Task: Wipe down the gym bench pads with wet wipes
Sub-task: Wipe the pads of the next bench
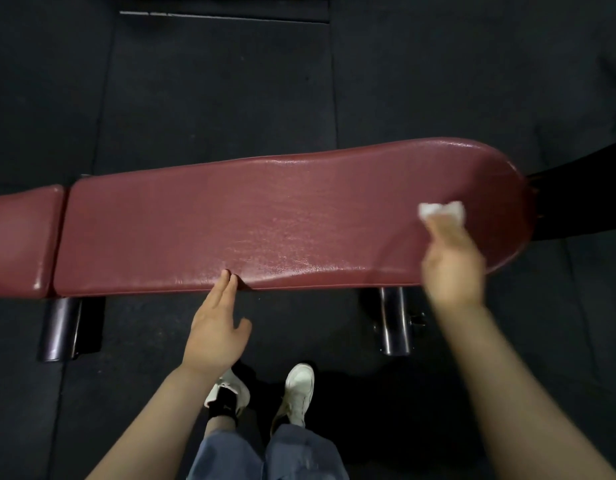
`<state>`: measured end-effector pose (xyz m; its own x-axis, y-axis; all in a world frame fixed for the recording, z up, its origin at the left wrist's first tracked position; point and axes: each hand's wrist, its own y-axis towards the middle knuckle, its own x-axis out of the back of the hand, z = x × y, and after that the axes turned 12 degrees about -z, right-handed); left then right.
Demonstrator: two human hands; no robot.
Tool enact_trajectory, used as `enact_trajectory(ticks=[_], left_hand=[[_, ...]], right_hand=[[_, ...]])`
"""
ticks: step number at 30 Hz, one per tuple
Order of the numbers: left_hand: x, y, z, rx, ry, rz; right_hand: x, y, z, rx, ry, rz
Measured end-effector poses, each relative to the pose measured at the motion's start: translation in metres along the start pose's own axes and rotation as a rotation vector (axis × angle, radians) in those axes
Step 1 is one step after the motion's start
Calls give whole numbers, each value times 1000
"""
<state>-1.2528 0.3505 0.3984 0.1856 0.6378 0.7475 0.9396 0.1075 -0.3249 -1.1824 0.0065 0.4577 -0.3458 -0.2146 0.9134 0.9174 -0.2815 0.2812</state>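
While your right hand (453, 261) presses a bunched white wet wipe (442, 210) onto the long back pad (265, 223), near its rounded far-right end, the likeliest slip is running off that curved edge: the wipe is a small, soft wad and only part of it shows past your fingers, so your grip on it looks light (the hand is motion-blurred, so I cannot tell exactly how the fingers lie). Push too fast and the wad could roll out from under them or drop to the dark rubber floor (213, 91). Your left hand (218, 327) is spread, fingers straight, with the fingertips (227, 277) resting on the pad's near edge; it holds nothing. The pad is maroon vinyl with a fine leather grain, glossy and creased in the middle, and those creases may hold grime that a quick pass skips. A narrow gap separates it from the shorter seat pad (21, 237) at left, which I judge still needs wiping.
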Motion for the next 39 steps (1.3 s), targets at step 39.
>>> enact_trajectory(ticks=[39], left_hand=[[25,-11,20,240,-207,49]], right_hand=[[-37,-29,68,605,312,502]])
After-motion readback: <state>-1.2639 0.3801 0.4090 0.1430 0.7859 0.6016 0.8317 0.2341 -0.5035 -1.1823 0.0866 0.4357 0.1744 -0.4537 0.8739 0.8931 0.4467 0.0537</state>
